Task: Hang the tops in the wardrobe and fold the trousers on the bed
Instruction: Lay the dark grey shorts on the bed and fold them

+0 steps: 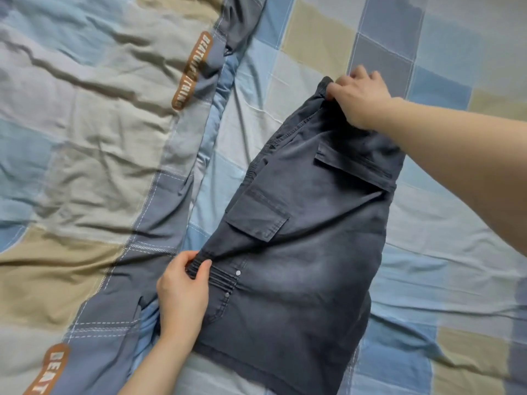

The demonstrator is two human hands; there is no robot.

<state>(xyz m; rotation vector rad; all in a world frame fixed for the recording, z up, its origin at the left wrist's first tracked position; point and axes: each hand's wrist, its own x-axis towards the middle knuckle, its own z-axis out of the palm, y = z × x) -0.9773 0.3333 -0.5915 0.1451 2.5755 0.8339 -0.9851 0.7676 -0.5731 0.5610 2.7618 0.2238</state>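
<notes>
Two bare hands on dark grey cargo trousers (299, 252) lying folded on your blue-and-beige checked bedsheet (328, 38), your left hand (182, 295) pinching the elastic waistband, right hand (360, 99) gripping the far edge, brown quilt label (192, 71) reading "BEAUTIFUL THINGS".

This is a bedroom in a home. A bed (328, 38) fills the whole head view, covered by a sheet in a patchwork of blue, pale blue, grey and beige squares. Across its left side lies a crumpled quilt (85, 124) in matching checks, with a grey-blue border, white stitching and brown labels (192, 71) printed with white letters. Dark grey trousers (299, 266) lie spread on the sheet, everyday household laundry.
</notes>
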